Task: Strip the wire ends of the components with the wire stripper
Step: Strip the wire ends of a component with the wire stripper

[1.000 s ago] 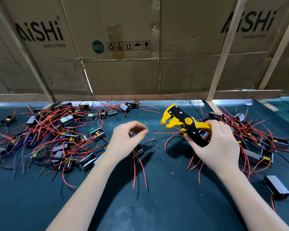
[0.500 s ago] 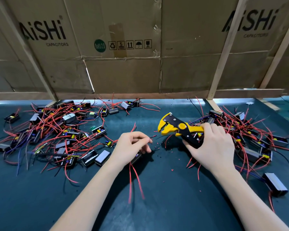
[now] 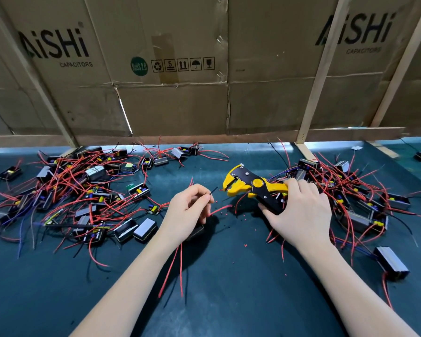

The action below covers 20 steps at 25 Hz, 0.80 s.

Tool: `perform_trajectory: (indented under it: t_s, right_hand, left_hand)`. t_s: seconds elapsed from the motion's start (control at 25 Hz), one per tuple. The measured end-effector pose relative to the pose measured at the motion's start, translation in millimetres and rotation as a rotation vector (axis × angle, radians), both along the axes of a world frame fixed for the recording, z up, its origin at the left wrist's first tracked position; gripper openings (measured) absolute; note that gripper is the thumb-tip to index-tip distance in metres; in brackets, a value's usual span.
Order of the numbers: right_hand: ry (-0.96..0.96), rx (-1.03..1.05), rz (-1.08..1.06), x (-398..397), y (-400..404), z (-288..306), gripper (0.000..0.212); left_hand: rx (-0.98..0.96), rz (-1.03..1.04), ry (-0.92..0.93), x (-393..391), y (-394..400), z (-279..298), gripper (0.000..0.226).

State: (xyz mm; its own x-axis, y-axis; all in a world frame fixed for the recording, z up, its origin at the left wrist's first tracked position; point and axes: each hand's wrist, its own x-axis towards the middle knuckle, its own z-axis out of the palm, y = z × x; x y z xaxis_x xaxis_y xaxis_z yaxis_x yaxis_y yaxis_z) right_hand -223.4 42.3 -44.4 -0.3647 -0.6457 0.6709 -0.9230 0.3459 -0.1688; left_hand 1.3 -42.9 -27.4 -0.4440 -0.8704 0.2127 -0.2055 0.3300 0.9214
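Note:
My right hand (image 3: 299, 215) grips the handles of the yellow and black wire stripper (image 3: 250, 187), whose jaws point left, a short gap from my left hand. My left hand (image 3: 188, 211) pinches a thin black wire (image 3: 214, 190) between thumb and finger, its tip aimed at the jaws. Under that hand lies a small black component (image 3: 197, 230), mostly hidden, with red wires (image 3: 173, 268) trailing toward me.
A big tangle of black components with red and blue wires (image 3: 78, 193) fills the left of the dark green mat (image 3: 229, 276). Another pile (image 3: 360, 193) lies behind my right hand, one loose component (image 3: 390, 262) at right. Cardboard wall (image 3: 175, 105) with wooden struts stands behind. Insulation bits dot the mat.
My left hand came down onto the component and now pinches a black wire toward the stripper. My right hand lowered the stripper and brought its jaws nearer my left hand.

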Motion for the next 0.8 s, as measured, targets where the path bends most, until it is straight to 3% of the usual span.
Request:
perform_trajectory:
  t_s: [0.28,0.8]
  right_hand:
    - [0.106,-0.067,0.05,4.5,-3.6,-1.6,0.06]
    - [0.111,-0.099,0.088,6.4,-2.2,0.2,0.052]
  left_hand:
    - [-0.005,-0.018,-0.063,-8.3,6.3,-2.7,0.017]
    - [0.018,-0.035,-0.04,-7.3,8.1,-1.9,0.018]
